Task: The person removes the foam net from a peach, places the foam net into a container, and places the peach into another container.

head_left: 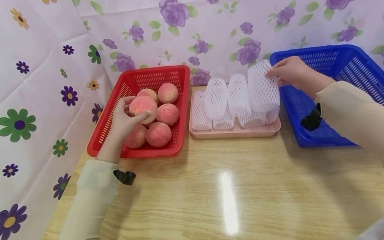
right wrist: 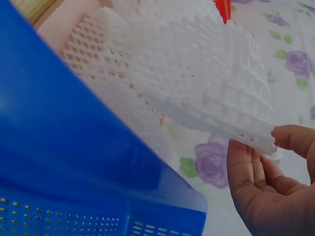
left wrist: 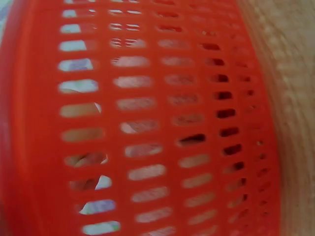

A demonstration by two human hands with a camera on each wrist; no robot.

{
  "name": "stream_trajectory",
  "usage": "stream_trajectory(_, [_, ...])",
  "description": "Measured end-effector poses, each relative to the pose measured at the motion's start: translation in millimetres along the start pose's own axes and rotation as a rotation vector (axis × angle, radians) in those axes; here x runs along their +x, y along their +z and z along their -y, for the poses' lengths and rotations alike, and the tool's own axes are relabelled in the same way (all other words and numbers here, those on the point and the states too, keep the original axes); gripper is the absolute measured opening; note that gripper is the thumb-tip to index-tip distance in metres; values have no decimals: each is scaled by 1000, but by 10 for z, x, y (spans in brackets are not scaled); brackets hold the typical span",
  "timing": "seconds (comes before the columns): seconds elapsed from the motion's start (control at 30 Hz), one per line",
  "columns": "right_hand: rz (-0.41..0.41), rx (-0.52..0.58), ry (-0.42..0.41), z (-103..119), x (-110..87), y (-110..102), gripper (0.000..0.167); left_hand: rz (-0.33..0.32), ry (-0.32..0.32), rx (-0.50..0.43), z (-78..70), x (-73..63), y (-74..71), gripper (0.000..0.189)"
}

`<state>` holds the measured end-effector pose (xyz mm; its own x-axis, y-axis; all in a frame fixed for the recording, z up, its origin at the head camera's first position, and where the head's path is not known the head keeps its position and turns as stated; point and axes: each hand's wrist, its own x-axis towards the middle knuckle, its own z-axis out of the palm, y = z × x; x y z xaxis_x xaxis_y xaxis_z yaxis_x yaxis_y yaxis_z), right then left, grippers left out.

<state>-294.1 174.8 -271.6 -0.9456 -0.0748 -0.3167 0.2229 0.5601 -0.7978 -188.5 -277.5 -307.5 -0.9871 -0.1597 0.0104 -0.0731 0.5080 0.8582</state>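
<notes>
In the head view my left hand [head_left: 122, 116] grips a pink peach [head_left: 143, 107] between thumb and fingers, over several other peaches [head_left: 158, 134] in the red basket [head_left: 182, 98]. The left wrist view shows mostly the slotted wall of that basket [left wrist: 39, 123], which hides most of the hand. My right hand [head_left: 292, 72] pinches the edge of a white foam net sleeve [head_left: 264, 87], which stands tilted above the pink tray [head_left: 236, 132]. Up close in the right wrist view, thumb and fingers [right wrist: 290, 137] hold the rim of this mesh sleeve [right wrist: 211, 73].
Several more foam net sleeves [head_left: 215, 98] lie on the pink tray between the two baskets. A blue basket [head_left: 289, 128] stands at the right, under my right forearm. Flowered cloth [head_left: 205, 29] hangs behind and at the left of the wooden table [head_left: 184, 206].
</notes>
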Motion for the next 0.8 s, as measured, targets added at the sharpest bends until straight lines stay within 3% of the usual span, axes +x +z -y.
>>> stream_trajectory(0.17, [-34, -73, 48, -22, 47, 93, 65, 32, -21, 6, 91, 45, 8, 76])
stream_trajectory(0.43, [-52, -168, 42, 28, 112, 191, 58, 44, -56, 13, 173, 61, -16, 76])
stream_trajectory(0.6, [-110, -218, 59, 59, 141, 237, 51, 50, -31, 30, 192, 122, -16, 76])
stream_trajectory(0.8, [-102, -269, 50, 21, 190, 316, 30, 80, -39, 57, 187, 139, 3, 78])
